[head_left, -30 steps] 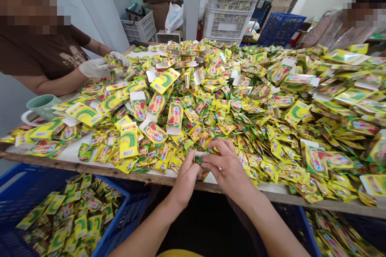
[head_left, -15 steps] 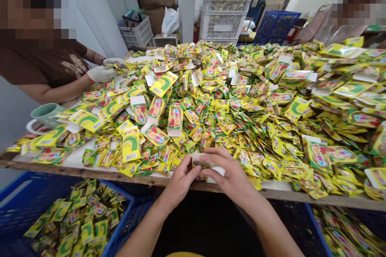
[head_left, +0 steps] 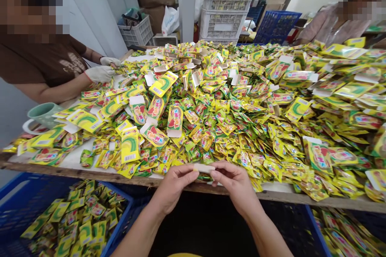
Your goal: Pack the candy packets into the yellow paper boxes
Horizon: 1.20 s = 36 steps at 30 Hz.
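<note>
Close to the table's front edge, a small cardboard box [head_left: 204, 168] is held between my two hands, its pale end flap facing me. My left hand [head_left: 177, 182] grips its left end with thumb and fingers. The right end is pinched by my right hand [head_left: 233, 180], thumb toward me. Most of the box's printed sides are hidden. Just beyond my hands lies a heap of yellow and green candy packets [head_left: 208, 128]. Flat yellow printed boxes, such as one with a barcode [head_left: 130, 144], rest on the heap to the left.
A blue crate [head_left: 120, 225] of filled boxes stands below left, another blue crate [head_left: 316, 229] below right. A green mug [head_left: 45, 114] sits at the table's left end. A gloved co-worker [head_left: 45, 64] works at left, another person [head_left: 325, 22] sits far right. White crates [head_left: 223, 24] are stacked behind.
The end flap of the box stood open and is now folded flat. My hands have drawn to its two ends, slightly lower. The left co-worker's gloved hands shifted a little.
</note>
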### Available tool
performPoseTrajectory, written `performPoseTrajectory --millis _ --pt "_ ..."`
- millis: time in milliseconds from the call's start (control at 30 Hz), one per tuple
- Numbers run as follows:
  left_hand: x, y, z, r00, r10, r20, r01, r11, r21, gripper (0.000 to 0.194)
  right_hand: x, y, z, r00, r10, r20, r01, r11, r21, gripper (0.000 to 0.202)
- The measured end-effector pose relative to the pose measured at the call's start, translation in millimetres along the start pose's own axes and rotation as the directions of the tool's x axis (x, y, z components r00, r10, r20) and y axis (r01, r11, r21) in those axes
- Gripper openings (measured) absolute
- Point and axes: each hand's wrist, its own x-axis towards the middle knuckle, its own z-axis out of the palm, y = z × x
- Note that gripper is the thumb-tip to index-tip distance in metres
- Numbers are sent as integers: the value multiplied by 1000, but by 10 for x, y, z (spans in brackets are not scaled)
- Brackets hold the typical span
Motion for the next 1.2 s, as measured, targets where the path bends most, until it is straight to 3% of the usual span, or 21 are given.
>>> performPoseTrajectory --millis 100,200,300,400,467,600,767,900,1000,1100,1200 --pt "26 54 44 998 -52 24 54 994 -91 23 12 -50 40 984 -180 -8 173 957 -235 16" --pt "89 61 85 992 -30 -121 17 994 -103 22 92 -99 71 969 -245 33 244 926 -289 23" --pt "138 15 94 965 110 -240 -105 994 32 18 181 -117 60 975 -217 52 223 962 -160 16" --pt "152 -49 82 934 262 -241 -209 952 225 19 228 -101 42 990 -136 24 137 988 -72 14" --pt "160 -84 83 926 301 -227 -231 929 289 21 239 -80 39 997 -82 12 83 994 -65 18" --pt "223 -128 98 919 322 -227 -263 931 255 23 234 -37 41 998 -59 -26 57 996 -69 24" --pt "284 -150 47 882 453 -128 -393 858 330 6 178 -35 17 988 -153 1 151 977 -150 13" --pt "247 -158 -18 774 633 -1 -559 685 468 15 99 -55 -4 948 -316 32 312 908 -281 6" --pt "215 -161 -49 714 688 132 -628 545 555 30 47 -44 -13 919 -392 33 379 860 -342 5" --pt "198 -172 -69 704 680 203 -649 502 571 37 16 24 -11 880 -473 41 448 798 -403 9" --pt "170 -213 -91 707 677 205 -645 499 579 39 -31 146 21 816 -576 54 530 706 -469 19"
